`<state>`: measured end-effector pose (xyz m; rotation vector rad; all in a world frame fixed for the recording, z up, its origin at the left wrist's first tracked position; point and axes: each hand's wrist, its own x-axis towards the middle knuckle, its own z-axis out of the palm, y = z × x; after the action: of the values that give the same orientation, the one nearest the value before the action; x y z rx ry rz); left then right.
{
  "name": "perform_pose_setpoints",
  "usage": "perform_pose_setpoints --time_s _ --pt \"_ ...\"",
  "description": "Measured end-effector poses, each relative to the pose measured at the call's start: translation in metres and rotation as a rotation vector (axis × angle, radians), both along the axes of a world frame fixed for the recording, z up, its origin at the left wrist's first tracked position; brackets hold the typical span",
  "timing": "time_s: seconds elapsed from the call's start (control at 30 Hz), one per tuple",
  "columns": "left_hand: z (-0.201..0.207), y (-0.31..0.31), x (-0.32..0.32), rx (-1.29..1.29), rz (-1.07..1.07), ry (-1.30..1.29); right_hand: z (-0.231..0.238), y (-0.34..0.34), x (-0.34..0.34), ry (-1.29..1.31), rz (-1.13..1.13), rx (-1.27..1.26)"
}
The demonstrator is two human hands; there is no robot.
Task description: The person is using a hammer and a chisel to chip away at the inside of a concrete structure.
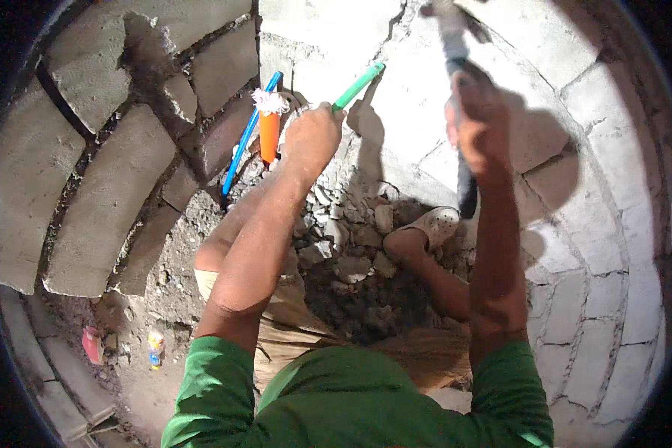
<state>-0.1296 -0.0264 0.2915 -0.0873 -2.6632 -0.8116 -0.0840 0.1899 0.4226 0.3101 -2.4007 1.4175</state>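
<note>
My left hand [313, 138] is closed round a green chisel [358, 86], which slants up and right across the cracked, brightly lit wall. In my right hand [481, 123] is a hammer [467, 175], gripped by its dark handle. The hammer's head is raised near the top of the view and smeared by motion, apart from the chisel. Just left of my left hand stands an orange tapered object [269, 134] with a frayed white top. Beside it a long blue bar [250, 138] leans at a slant.
Broken stone rubble [343, 239] lies between my legs, near my foot in a pale clog [439, 224]. Large cut blocks [112, 201] with deep gaps rise at left. A red packet [92, 345] and a small yellow-and-blue bottle [155, 349] lie at lower left.
</note>
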Motion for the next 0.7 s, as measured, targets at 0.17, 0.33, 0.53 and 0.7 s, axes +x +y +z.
perform_pose_setpoints --time_s 0.17,0.33,0.53,0.7 --pt "0.006 -0.001 0.004 0.008 -0.023 -0.007 -0.044 -0.003 -0.018 0.222 -0.325 0.628" --pt "-0.038 0.005 -0.01 0.097 -0.018 0.053 -0.062 0.009 -0.026 -0.026 -0.189 0.497" --pt "-0.209 0.057 0.036 0.717 -0.02 -0.059 -0.073 0.03 0.046 -0.395 -0.126 -0.06" --pt "-0.272 0.066 0.118 0.788 0.278 -0.308 -0.087 0.039 0.08 -0.519 -0.18 -0.161"
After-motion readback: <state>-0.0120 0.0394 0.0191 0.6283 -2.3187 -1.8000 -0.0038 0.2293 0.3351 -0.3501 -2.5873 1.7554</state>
